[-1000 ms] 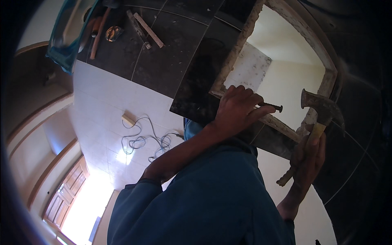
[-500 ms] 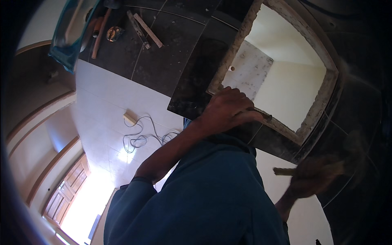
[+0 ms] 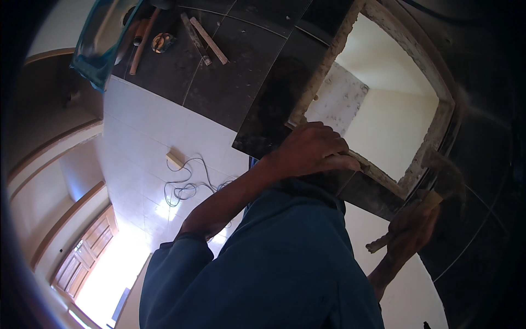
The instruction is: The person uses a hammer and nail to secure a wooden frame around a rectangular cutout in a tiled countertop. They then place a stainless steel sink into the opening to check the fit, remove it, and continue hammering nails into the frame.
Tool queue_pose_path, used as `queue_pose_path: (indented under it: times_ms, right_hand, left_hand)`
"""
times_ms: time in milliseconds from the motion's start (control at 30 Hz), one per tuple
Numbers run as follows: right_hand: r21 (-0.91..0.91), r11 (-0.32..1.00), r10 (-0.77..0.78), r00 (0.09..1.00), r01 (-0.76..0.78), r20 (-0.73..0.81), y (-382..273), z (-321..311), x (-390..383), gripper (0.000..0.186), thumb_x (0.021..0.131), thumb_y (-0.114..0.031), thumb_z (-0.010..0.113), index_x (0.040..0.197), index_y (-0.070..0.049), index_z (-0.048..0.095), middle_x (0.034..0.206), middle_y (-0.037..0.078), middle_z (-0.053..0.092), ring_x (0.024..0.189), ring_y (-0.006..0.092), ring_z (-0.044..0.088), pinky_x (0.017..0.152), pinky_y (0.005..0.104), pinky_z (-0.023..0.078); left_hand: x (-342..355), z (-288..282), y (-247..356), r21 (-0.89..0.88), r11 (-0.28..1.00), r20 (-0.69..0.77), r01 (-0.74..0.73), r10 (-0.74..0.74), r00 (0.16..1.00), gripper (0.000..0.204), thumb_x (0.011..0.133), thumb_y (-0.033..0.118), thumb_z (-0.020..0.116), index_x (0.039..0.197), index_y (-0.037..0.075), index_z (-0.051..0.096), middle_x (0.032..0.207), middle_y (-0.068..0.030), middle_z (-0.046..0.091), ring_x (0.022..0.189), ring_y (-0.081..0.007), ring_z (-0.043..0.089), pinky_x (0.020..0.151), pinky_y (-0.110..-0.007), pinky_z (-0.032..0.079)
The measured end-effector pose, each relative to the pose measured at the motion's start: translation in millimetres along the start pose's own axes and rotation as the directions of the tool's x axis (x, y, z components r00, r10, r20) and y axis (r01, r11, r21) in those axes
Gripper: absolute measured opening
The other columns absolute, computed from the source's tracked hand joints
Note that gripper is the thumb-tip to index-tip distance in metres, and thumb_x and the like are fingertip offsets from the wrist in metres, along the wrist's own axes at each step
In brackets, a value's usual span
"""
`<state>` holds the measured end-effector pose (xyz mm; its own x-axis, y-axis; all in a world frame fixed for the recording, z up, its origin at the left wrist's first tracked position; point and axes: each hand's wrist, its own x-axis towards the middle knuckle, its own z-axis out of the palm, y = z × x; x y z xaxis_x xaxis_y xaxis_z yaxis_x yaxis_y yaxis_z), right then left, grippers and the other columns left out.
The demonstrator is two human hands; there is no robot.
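Note:
My left hand (image 3: 318, 148) is closed at the near edge of a rough-cut rectangular opening (image 3: 378, 171) in a dark tiled counter. Its fingers are curled and the thumb lies along the rim; whatever they grip is hidden. Lower right, my right hand (image 3: 413, 230) is wrapped round a wooden-handled tool (image 3: 378, 243). One end of the handle sticks out below the fist, and a pale part shows above it. Blur by the opening's right corner hides the tool's far end. Through the opening I see pale walls below.
Two narrow strips (image 3: 208, 41), a round tape-like item (image 3: 163, 43) and a long brown handle (image 3: 143, 46) lie on the counter at upper left, beside a teal-edged clear bag (image 3: 98, 49). A coiled cable (image 3: 186, 186) with a box (image 3: 175, 159) rests on the white floor. A wooden door (image 3: 85, 249) stands open.
My right hand has swung up and left with the wooden-handled tool, towards the opening's near right corner. My left hand stays at the rim. The whole view has shifted slightly.

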<state>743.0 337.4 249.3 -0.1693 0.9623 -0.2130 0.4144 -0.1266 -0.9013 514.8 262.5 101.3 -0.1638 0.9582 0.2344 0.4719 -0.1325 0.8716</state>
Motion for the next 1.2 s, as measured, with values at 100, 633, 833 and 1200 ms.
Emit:
queue_pose_path:
  times_ms: [100, 633, 833, 1200]
  right_hand:
    - [-0.070, 0.996, 0.048, 0.999, -0.047, 0.011, 1, -2, -8, 0.043, 0.106, -0.042, 0.048, 0.119, -0.001, 0.051, 0.074, 0.004, 0.050, 0.055, 0.0081, 0.049, 0.044, 0.0242, 0.036]
    - [0.215, 0.975, -0.141, 0.898, 0.053, 0.418, 27, -11, -30, 0.033, 0.107, -0.031, 0.044, 0.125, -0.005, 0.054, 0.080, 0.002, 0.055, 0.068, 0.0106, 0.049, 0.062, 0.0313, 0.042]
    - [-0.494, 0.740, -0.319, 0.885, 0.456, 0.339, 13, 24, -19, 0.033, 0.107, -0.027, 0.047, 0.125, 0.000, 0.054, 0.078, 0.002, 0.056, 0.055, 0.0089, 0.046, 0.048, 0.0245, 0.036]
    - [-0.065, 0.993, 0.104, 0.995, -0.103, 0.003, 5, 24, -10, 0.037, 0.107, -0.039, 0.048, 0.119, -0.004, 0.055, 0.069, -0.006, 0.044, 0.055, 0.0004, 0.035, 0.048, 0.0192, 0.027]
  left_hand:
    - [2, -1, -5, -0.025, 1.000, 0.024, -0.005, 0.006, 1.000, 0.044, 0.085, 0.051, 0.073, 0.082, 0.007, 0.073, 0.070, -0.0066, 0.066, 0.071, -0.0246, 0.066, 0.069, -0.038, 0.050]
    - [-1, -27, -14, -0.360, 0.932, 0.093, 0.052, -0.020, 0.996, 0.022, 0.090, 0.030, 0.073, 0.092, 0.008, 0.074, 0.086, -0.0082, 0.072, 0.083, -0.0279, 0.070, 0.075, -0.039, 0.053]
    - [-7, -22, -18, -0.576, 0.817, -0.120, 0.013, -0.101, 0.988, 0.029, 0.091, 0.035, 0.073, 0.093, 0.006, 0.072, 0.078, -0.0045, 0.068, 0.078, -0.0258, 0.067, 0.071, -0.039, 0.051]
    - [23, -48, -35, -0.935, 0.340, -0.101, 0.101, -0.528, 0.843, 0.059, 0.108, 0.055, 0.035, 0.096, 0.005, 0.066, 0.062, 0.0062, 0.034, 0.058, -0.0068, 0.030, 0.056, -0.026, 0.026]
